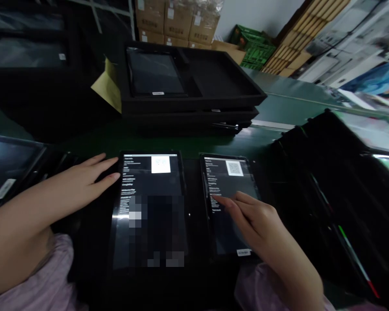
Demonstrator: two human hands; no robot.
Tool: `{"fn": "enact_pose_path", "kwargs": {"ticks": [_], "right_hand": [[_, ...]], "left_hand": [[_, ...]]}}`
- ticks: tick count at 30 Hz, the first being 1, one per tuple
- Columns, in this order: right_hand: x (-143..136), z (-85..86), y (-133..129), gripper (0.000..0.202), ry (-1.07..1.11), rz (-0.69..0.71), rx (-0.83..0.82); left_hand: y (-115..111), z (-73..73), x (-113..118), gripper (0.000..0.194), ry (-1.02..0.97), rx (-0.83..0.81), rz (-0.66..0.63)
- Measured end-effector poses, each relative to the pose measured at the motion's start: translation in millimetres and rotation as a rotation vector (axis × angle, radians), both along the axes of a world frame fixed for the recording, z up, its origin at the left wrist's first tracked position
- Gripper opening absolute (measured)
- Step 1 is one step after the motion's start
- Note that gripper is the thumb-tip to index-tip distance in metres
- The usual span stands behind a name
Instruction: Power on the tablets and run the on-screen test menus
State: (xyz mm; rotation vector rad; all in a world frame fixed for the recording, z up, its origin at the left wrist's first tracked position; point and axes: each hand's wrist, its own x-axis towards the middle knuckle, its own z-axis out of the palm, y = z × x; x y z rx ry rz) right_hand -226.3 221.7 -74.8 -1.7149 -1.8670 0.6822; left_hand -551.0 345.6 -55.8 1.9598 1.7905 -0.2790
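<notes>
Two tablets with lit screens lie side by side in front of me, each showing lines of white text on black and a white square at the top. The right tablet's (pixel 228 231) square is a QR code; a small white label sits near its lower edge. My left hand (pixel 87 177) is open, its fingertips at the left edge of the left tablet (pixel 158 185). On the right tablet's screen, my right hand (pixel 254 214) points with its index finger at the text, the other fingers partly curled and holding nothing.
Behind the tablets stands a stack of black foam trays (pixel 194 101), the top one holding a dark tablet (pixel 155 73). A yellow paper (pixel 108 88) sticks out beside it. More dark devices (pixel 9 160) lie at left. Black trays (pixel 314 172) stand at right; cartons (pixel 178 21) and a green crate (pixel 253 45) are farther back.
</notes>
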Motion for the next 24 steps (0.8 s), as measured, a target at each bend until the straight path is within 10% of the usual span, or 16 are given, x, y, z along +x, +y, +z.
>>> {"fn": "enact_pose_path", "kwargs": {"ticks": [13,24], "right_hand": [[-3,-14.7,0,0.035,0.05,0.123,-0.054],[27,-10.1,-2,0.054,-0.12,-0.17,-0.115]], "left_hand": [[-3,-3.5,1,0.067,0.07,-0.08,0.048],[-1,-11.4,-6,0.069,0.016,-0.018,0.002]]}}
